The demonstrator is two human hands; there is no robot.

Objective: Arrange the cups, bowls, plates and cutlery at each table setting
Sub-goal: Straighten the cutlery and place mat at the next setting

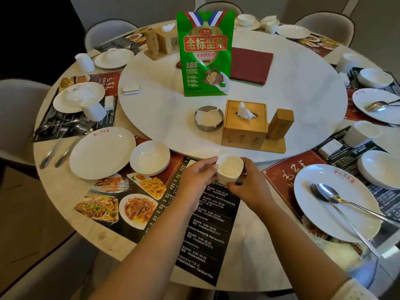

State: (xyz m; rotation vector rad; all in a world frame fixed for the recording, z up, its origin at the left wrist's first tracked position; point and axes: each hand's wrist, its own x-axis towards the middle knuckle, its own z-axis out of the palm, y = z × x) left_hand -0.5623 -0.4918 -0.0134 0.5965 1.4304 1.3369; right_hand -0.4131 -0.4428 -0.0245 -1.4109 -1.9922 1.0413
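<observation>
— Two hands on one cup, is that right? Start with the big things, though.

— Biggest is the round tabletop [255,239], with a white turntable [281,87] in its middle, beyond both hands. A printed placemat [207,230] lies under the forearms.

— And out from the hands?

— Left of the left hand [198,180] sits a white plate [101,154], with a white bowl [149,158] between that plate and the hand. Further left, past the plate, a fork and spoon [62,144] lie on the tabletop. Right of the right hand [249,187] is another plate [337,202] carrying a second fork and spoon [331,198].

— Straight ahead?

— A green snack bag [205,55] stands upright well beyond the hands; nearer, a wooden tissue box [244,124] and a small metal dish [208,121] beside it.

— Now the cup.

— The small white cup [229,169] is upright, mouth up, between the two hands at the far end of the placemat, just short of the turntable's edge. Left fingers curl round its left side; right fingers wrap its right side. Whether its base touches the placemat, I cannot tell.
</observation>
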